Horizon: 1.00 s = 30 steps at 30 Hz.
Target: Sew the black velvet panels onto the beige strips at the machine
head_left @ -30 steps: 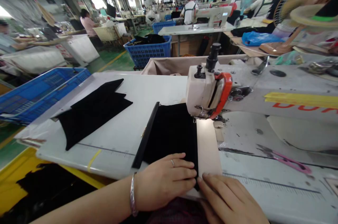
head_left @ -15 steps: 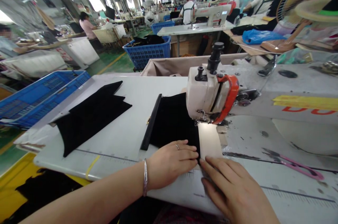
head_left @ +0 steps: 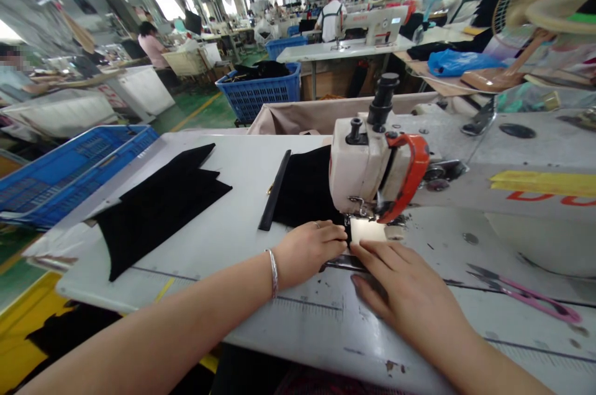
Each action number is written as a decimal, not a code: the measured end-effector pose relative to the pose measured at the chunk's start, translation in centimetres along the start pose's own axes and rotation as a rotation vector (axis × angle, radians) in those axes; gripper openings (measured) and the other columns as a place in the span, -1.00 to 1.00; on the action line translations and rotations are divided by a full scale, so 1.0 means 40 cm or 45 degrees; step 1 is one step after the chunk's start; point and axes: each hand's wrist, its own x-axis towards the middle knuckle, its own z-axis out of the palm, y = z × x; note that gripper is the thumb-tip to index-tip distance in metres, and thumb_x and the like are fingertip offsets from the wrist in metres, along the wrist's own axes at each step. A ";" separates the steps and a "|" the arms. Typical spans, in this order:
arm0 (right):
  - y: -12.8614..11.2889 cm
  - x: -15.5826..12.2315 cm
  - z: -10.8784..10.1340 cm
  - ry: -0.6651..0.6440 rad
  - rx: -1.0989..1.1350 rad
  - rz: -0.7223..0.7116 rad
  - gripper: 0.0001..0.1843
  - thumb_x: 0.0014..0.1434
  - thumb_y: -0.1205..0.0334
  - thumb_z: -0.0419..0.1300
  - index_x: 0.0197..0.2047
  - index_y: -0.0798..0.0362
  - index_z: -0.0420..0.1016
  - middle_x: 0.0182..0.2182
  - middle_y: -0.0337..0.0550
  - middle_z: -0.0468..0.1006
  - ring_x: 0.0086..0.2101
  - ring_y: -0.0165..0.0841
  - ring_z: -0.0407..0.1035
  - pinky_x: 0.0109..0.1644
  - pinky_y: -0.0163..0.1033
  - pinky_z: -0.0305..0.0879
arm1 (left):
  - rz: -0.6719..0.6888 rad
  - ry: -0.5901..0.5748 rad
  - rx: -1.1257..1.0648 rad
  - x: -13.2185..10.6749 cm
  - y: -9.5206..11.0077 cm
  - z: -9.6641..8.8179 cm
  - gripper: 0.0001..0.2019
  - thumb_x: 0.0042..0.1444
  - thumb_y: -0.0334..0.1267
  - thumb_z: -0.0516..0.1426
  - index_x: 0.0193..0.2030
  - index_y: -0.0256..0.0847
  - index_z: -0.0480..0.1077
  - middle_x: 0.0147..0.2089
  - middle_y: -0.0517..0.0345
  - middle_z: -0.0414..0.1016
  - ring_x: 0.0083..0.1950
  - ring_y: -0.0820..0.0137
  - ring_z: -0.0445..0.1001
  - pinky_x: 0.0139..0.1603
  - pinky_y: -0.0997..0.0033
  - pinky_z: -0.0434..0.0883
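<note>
A piece of black fabric [head_left: 302,187] lies under the head of a sewing machine [head_left: 354,165]. Along its left side runs a narrow black strip [head_left: 275,190] with a small gold-coloured metal piece. My left hand [head_left: 310,252], a bracelet on its wrist, presses the near edge of this fabric with fingers stretched out. Just right of it, my right hand [head_left: 398,277] lies with its fingers extended, tips at the near edge of a pale, lit piece [head_left: 367,231] beside the needle area. What is under both sets of fingertips is hidden.
Another black cut piece [head_left: 162,208] rests on the table's left. Pink-handled thread snips [head_left: 526,292] lie at right. A blue crate [head_left: 69,168] and a yellow bin [head_left: 28,326] stand left of the table. Co-workers sit at machines further back.
Both hands have moved forward toward the needle. The black fabric and its strip have slid away from me under the machine head, and less of the pale piece shows.
</note>
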 end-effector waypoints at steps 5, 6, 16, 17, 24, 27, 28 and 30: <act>0.021 0.022 0.010 -0.032 -0.070 0.018 -0.50 0.23 0.04 0.09 0.19 0.02 0.31 0.05 -0.07 0.42 -0.07 -0.17 0.33 -0.02 -0.01 0.31 | -0.054 -0.008 0.015 0.029 -0.030 -0.010 -0.79 0.29 -0.38 -0.01 -0.01 -0.30 0.37 0.01 -0.02 0.44 0.09 0.32 0.40 0.18 0.28 0.37; 0.024 0.026 0.012 -0.035 -0.082 0.028 -0.49 0.23 0.02 0.09 0.20 0.02 0.30 0.08 -0.06 0.40 -0.05 -0.15 0.32 -0.01 0.00 0.31 | -0.070 0.006 0.015 0.034 -0.036 -0.008 -0.79 0.28 -0.38 0.00 -0.02 -0.30 0.38 0.00 -0.01 0.45 0.08 0.32 0.41 0.17 0.30 0.38; 0.040 0.052 0.028 -0.037 -0.087 0.085 -0.46 0.26 0.01 0.03 0.23 0.08 0.26 0.03 0.02 0.45 -0.02 -0.09 0.33 0.01 0.06 0.25 | -0.220 0.103 -0.032 0.051 -0.083 0.037 -0.80 0.21 -0.44 0.09 -0.05 -0.21 0.43 -0.01 0.11 0.50 0.05 0.33 0.44 0.14 0.31 0.38; 0.039 0.053 0.029 -0.036 -0.081 0.090 -0.46 0.26 0.01 0.03 0.23 0.08 0.26 0.02 0.02 0.45 -0.02 -0.09 0.32 0.02 0.06 0.25 | -0.220 0.109 -0.033 0.051 -0.083 0.037 -0.79 0.20 -0.44 0.09 -0.05 -0.21 0.43 -0.01 0.12 0.50 0.05 0.33 0.44 0.13 0.30 0.38; 0.030 0.049 0.028 -0.007 -0.017 0.138 -0.48 0.24 0.07 0.08 0.22 0.06 0.28 0.01 0.00 0.46 0.02 -0.09 0.29 0.06 0.07 0.22 | -0.232 0.146 -0.007 0.053 -0.075 0.029 -0.84 0.19 -0.44 0.10 -0.13 -0.21 0.46 -0.08 0.12 0.53 -0.02 0.34 0.49 0.07 0.31 0.43; 0.031 0.050 0.033 0.060 0.085 0.132 -0.53 0.22 0.11 0.11 0.17 0.04 0.33 -0.02 -0.01 0.47 0.01 -0.09 0.29 0.08 0.08 0.20 | -0.234 0.166 0.007 0.049 -0.077 0.033 -0.83 0.16 -0.45 0.12 -0.14 -0.21 0.47 -0.10 0.12 0.55 -0.05 0.33 0.51 0.04 0.31 0.46; 0.031 0.052 0.034 0.087 0.124 0.131 -0.56 0.21 0.13 0.11 0.14 0.04 0.35 -0.02 0.00 0.47 0.01 -0.09 0.29 0.09 0.08 0.19 | -0.226 0.176 0.007 0.048 -0.079 0.036 -0.81 0.16 -0.47 0.12 -0.14 -0.21 0.48 -0.09 0.13 0.56 -0.04 0.34 0.51 0.04 0.32 0.47; 0.024 0.058 0.033 0.123 0.169 0.137 -0.61 0.22 0.18 0.11 0.10 0.04 0.39 -0.02 0.00 0.47 0.02 -0.10 0.28 0.11 0.09 0.17 | -0.201 0.206 0.003 0.043 -0.085 0.040 -0.77 0.15 -0.50 0.10 -0.12 -0.19 0.49 -0.06 0.13 0.56 -0.02 0.36 0.51 0.08 0.35 0.46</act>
